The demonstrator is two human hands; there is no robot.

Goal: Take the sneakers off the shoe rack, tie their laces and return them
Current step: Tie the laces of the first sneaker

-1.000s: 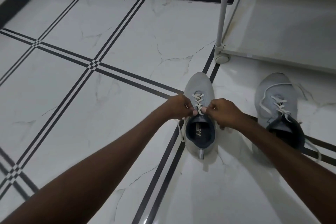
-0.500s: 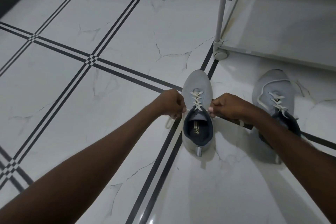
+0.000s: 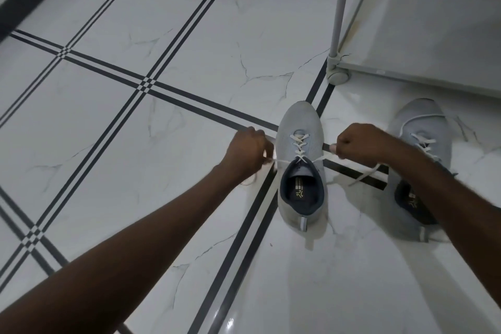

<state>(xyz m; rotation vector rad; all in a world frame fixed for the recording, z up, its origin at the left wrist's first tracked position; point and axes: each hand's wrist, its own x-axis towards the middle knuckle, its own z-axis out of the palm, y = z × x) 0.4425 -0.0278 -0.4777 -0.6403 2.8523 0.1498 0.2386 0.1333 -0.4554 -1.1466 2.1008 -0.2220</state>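
Forearms: both reached from the near edge toward the middle of the tiled floor, one on each side of the near sneaker.
Near sneaker: a grey knit shoe with a dark lining stood on the floor between the hands, toe pointing far, heel tab nearest.
Left hand: it was closed in a fist on the left end of the white lace, just left of the shoe, with slack trailing under the wrist.
Right hand: it was closed on the right lace end, just right of the shoe, and the loose tail dropped to the floor.
Lace state: the two ends ran taut and level out from the top eyelets, so the first crossing looked to be cinching; no bow showed.
Handling: the shoe seemed light with a soft upper and might slide on the glossy tiles under an uneven pull; the thin, limp lace was best pinched close to the eyelets, the shoe itself lifted by heel or collar.
Second sneaker: it sat right of the first, partly behind the right forearm, its lace loose across the toe.
Shoe rack: its pale lower shelf and post stood far right, bare where visible.
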